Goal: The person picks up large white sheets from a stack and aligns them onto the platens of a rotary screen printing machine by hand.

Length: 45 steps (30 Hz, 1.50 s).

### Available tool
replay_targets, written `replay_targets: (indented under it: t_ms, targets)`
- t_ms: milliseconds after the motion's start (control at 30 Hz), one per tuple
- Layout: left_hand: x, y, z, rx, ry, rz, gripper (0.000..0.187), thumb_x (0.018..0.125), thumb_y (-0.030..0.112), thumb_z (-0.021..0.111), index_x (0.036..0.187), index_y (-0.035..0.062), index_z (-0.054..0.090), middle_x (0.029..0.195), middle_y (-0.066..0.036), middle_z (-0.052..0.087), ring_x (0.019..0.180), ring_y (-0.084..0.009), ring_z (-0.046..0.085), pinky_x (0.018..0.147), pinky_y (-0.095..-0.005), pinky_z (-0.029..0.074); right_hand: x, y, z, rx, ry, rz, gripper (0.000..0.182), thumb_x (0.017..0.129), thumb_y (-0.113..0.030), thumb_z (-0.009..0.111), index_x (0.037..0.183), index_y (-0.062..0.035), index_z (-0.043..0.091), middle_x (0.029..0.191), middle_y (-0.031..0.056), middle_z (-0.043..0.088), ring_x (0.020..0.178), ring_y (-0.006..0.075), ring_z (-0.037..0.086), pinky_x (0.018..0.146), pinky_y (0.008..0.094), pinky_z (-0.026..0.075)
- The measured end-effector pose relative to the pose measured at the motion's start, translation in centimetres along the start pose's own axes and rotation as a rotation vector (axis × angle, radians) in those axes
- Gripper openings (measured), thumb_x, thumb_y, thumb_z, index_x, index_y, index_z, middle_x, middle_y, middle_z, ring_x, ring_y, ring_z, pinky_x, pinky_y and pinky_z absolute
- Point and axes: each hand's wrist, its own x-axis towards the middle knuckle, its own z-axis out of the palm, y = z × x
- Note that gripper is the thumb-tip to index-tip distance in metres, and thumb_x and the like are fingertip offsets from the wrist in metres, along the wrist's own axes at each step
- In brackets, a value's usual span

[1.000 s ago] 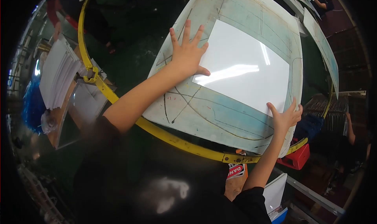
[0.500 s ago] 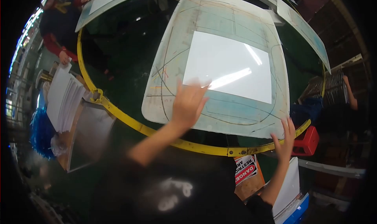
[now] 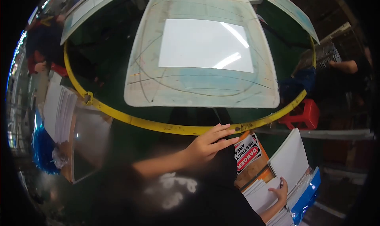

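Note:
My left hand (image 3: 211,143) is held over my dark clothing, fingers stretched out near the front of the yellow ring rail (image 3: 174,128). It holds nothing. Down at the right, my right hand (image 3: 279,192) touches a stack of white sheets (image 3: 259,198), its thumb apart from the curved fingers. Another white sheet (image 3: 291,156) leans upright just beyond it. In front of me a worn pale board (image 3: 202,101), marked with drawn lines, carries a glossy white sheet (image 3: 202,44). Neither hand touches that board.
A red-and-white danger sign (image 3: 248,152) sits below the rail, near a blue plastic sheet (image 3: 308,194). A red stool (image 3: 304,114) stands to the right. White sheets (image 3: 59,111) and blue fringe (image 3: 42,147) are at left. Other people work on both sides; more boards (image 3: 291,10) surround the ring.
Both hands have left the board. My left hand came back toward my body; my right hand dropped to the sheets at lower right. The view has shifted, and the white sheet lies on the board.

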Motion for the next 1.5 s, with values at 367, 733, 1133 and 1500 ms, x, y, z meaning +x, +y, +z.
replay_targets:
  t_ms: [367, 733, 1133, 1500]
  targets:
    - [0.6, 2.0, 1.1, 0.000, 0.010, 0.047, 0.042, 0.069, -0.008, 0.062, 0.105, 0.0133, 0.067, 0.116, -0.007, 0.060, 0.114, -0.0300, 0.054, 0.094, -0.0389, 0.046, -0.7, -1.4, 0.0, 0.055, 0.186, -0.024, 0.079, 0.037, -0.010, 0.089, 0.110, 0.0027, 0.061, 0.103, 0.0129, 0.064, 0.091, 0.0247, 0.060, 0.083, 0.0363, 0.050]
    - [0.6, 1.2, 1.2, -0.017, -0.069, 0.002, 0.036, 0.069, -0.005, 0.063, 0.099, 0.0134, 0.068, 0.117, -0.006, 0.059, 0.114, -0.0300, 0.053, 0.093, -0.0390, 0.046, -1.0, -2.9, -1.0, 0.277, 0.195, 0.036, 0.050, 0.047, -0.006, 0.085, 0.092, 0.0034, 0.067, 0.085, 0.0107, 0.068, 0.081, 0.0191, 0.064, 0.076, 0.0311, 0.051]
    - [0.9, 0.4, 1.5, -0.020, -0.065, -0.012, 0.031, 0.069, -0.004, 0.064, 0.096, 0.0115, 0.067, 0.113, -0.005, 0.061, 0.109, -0.0283, 0.055, 0.092, -0.0380, 0.047, -0.1, 0.5, -1.8, 0.459, 0.292, -0.059, 0.023, 0.068, -0.009, 0.076, 0.085, -0.0018, 0.063, 0.081, 0.0013, 0.061, 0.080, 0.0120, 0.056, 0.069, 0.0243, 0.043]
    - [3.0, 1.0, 2.6, -0.232, -0.626, -0.387, 0.038, 0.088, 0.026, 0.058, 0.120, 0.0057, 0.054, 0.105, -0.017, 0.062, 0.096, -0.0324, 0.058, 0.085, -0.0399, 0.045, 1.1, -11.4, -9.0, 0.419, 0.298, -0.231, 0.013, 0.086, -0.010, 0.063, 0.077, -0.0008, 0.061, 0.073, -0.0022, 0.058, 0.069, 0.0052, 0.051, 0.063, 0.0187, 0.037]
